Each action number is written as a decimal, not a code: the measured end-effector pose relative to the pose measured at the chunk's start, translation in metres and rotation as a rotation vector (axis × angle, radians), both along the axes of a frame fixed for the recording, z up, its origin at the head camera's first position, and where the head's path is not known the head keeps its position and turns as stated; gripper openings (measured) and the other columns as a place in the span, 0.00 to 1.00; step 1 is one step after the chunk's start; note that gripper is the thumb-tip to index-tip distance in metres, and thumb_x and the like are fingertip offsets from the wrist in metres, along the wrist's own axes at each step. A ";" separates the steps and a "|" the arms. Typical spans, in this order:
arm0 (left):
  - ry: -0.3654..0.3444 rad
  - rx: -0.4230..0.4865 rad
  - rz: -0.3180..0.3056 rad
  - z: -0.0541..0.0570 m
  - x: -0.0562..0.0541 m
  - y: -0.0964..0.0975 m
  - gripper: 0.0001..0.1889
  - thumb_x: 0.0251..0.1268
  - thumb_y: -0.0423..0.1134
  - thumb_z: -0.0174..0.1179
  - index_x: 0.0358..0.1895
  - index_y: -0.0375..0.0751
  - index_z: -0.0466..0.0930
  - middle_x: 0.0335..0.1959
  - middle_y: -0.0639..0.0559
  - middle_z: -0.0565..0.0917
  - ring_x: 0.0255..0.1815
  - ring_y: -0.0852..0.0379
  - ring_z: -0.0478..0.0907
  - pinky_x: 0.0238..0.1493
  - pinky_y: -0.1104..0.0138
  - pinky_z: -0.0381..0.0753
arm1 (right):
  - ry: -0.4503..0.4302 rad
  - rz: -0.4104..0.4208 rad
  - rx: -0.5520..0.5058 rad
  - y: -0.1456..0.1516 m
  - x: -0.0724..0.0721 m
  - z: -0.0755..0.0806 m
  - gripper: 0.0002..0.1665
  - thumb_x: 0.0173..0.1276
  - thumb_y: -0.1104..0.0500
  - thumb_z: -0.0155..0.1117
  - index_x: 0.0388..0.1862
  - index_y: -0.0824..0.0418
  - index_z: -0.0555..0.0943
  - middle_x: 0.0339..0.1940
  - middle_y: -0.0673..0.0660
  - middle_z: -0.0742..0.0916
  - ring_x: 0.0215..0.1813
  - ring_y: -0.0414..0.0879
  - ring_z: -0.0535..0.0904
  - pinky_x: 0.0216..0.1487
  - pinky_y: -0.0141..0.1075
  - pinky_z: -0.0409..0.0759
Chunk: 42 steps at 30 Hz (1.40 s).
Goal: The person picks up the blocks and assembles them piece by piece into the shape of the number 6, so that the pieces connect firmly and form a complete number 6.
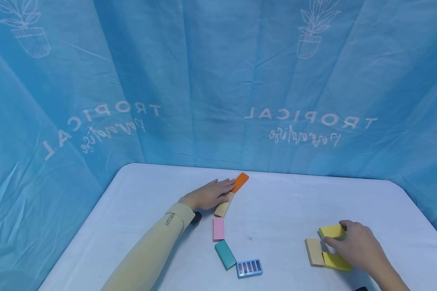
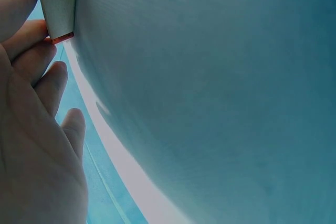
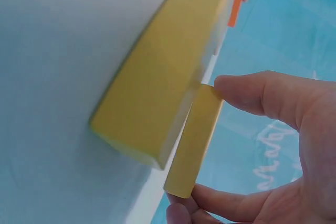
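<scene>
Betw. thumb & fingertips of R hand, yellow blk was pinched; 2nd yellow blk lay nearside of them. L hand, fingers extended, touched orange blk; wood blk was at thumb.

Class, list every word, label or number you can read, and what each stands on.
"TROPICAL": mirrored, twice on the blue curtain.
"Paradise": mirrored script beneath each.
Left sleeve: small lettering, too blurred to read surely.
Right wrist view: lettering on the blue curtain, too partial to read.
No readable numbers.
</scene>
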<state>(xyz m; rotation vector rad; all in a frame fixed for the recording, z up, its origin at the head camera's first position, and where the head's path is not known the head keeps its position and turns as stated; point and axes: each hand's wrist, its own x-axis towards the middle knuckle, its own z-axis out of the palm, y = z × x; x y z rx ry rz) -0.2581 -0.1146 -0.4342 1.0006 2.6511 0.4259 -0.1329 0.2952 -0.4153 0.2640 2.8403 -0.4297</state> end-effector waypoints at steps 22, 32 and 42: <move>-0.005 -0.004 -0.009 -0.003 -0.002 -0.001 0.31 0.83 0.51 0.44 0.81 0.44 0.52 0.82 0.54 0.50 0.82 0.57 0.43 0.81 0.58 0.42 | 0.136 0.079 -0.097 -0.005 0.002 0.016 0.51 0.58 0.39 0.75 0.63 0.78 0.72 0.56 0.75 0.80 0.52 0.66 0.77 0.48 0.60 0.80; -0.008 0.006 -0.010 -0.001 -0.001 -0.001 0.31 0.82 0.50 0.44 0.81 0.43 0.53 0.82 0.53 0.51 0.82 0.56 0.44 0.81 0.58 0.43 | 0.207 0.145 -0.133 -0.018 0.006 0.020 0.47 0.56 0.42 0.77 0.63 0.75 0.75 0.55 0.71 0.83 0.55 0.65 0.77 0.52 0.63 0.78; -0.015 0.005 -0.001 -0.002 -0.001 0.000 0.31 0.82 0.51 0.44 0.81 0.45 0.53 0.82 0.54 0.51 0.82 0.56 0.44 0.81 0.58 0.43 | 0.227 0.179 -0.140 -0.032 0.006 0.019 0.46 0.54 0.45 0.79 0.64 0.72 0.75 0.55 0.68 0.82 0.55 0.63 0.77 0.50 0.61 0.79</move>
